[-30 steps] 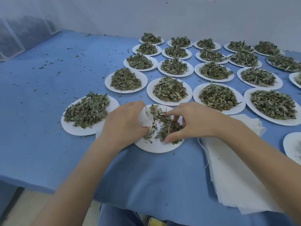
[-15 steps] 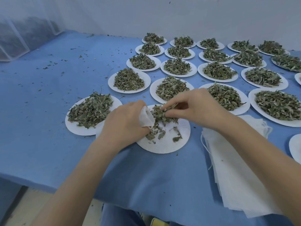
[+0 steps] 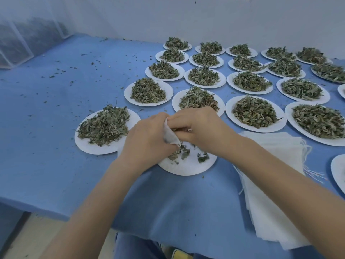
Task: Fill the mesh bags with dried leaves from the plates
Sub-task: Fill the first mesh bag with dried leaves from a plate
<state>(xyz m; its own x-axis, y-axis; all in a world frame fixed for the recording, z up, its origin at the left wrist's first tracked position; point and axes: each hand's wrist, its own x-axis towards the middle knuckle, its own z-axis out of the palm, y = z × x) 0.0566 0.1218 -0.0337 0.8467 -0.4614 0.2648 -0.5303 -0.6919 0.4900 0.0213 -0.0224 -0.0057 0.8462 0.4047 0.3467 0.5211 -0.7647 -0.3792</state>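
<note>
Left hand (image 3: 147,139) grips a white mesh bag (image 3: 170,135) above a nearly emptied paper plate (image 3: 188,165) on the blue desk (image 3: 56,128); right hand (image 3: 199,128) pinches dried leaves (image 3: 180,153) at its mouth.

Near plate (image 3: 188,167) under both hands, bag stack (image 3: 270,184) right, full plates (image 3: 149,92) behind

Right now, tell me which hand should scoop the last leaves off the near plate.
Probably the right hand: it feeds leaves into the mesh bag that the left hand grips, just above the near plate.
</note>
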